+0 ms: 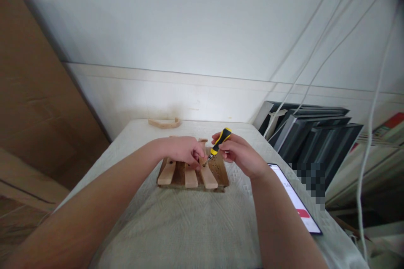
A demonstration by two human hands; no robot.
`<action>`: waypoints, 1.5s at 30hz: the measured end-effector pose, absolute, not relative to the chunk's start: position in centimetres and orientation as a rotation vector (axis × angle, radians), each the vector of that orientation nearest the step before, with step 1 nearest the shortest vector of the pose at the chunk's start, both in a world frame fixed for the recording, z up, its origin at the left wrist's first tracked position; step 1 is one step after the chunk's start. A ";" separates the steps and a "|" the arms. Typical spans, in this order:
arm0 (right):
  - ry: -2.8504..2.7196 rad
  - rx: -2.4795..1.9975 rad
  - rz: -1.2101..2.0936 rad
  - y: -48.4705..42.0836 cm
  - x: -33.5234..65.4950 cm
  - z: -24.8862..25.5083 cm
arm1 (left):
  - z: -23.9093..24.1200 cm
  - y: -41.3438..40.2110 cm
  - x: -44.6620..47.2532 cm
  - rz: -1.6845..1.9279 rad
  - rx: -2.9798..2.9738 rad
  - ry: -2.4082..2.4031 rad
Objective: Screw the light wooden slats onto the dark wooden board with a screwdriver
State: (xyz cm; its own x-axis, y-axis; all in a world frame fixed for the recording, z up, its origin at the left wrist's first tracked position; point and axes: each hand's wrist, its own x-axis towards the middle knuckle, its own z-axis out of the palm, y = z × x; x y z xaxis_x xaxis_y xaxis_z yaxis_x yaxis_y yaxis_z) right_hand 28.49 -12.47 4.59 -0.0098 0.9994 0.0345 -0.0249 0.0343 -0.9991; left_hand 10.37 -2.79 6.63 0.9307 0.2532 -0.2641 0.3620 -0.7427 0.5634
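Note:
My right hand (238, 153) grips a black-and-yellow screwdriver (221, 139) by its handle, with the shaft slanting down to the left. Its tip meets the rightmost of three pale wooden pieces (208, 178), at or close to a dark hole. Closed in a pinch, my left hand (187, 151) rests beside the tip; what its fingers hold, if anything, is hidden. The middle wooden piece (191, 178) and the left wooden piece (167, 173) lie alongside, their far ends partly behind my left hand and forearm. Beneath all three is a brown wooden board (222, 176) dotted with small holes.
A bent wooden piece (164, 124) lies at the back of the cloth-covered table (217, 227). Right of my forearm is a phone (293, 197) with a lit screen. Dark flat panels (315, 134) lean beyond the right edge, near hanging white cables (368, 164). Cardboard (41, 71) stands left.

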 end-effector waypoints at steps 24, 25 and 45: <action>-1.384 -1.231 1.075 -11.1 28.9 3.1 | 6.4 -2.5 10.3 -0.256 2.450 0.451; -1.369 -1.217 1.105 -11.2 28.8 3.2 | 6.4 -2.5 10.4 -0.254 2.444 0.447; -1.150 -1.061 1.238 -10.9 28.5 2.7 | 6.6 -2.6 10.5 -0.257 2.463 0.387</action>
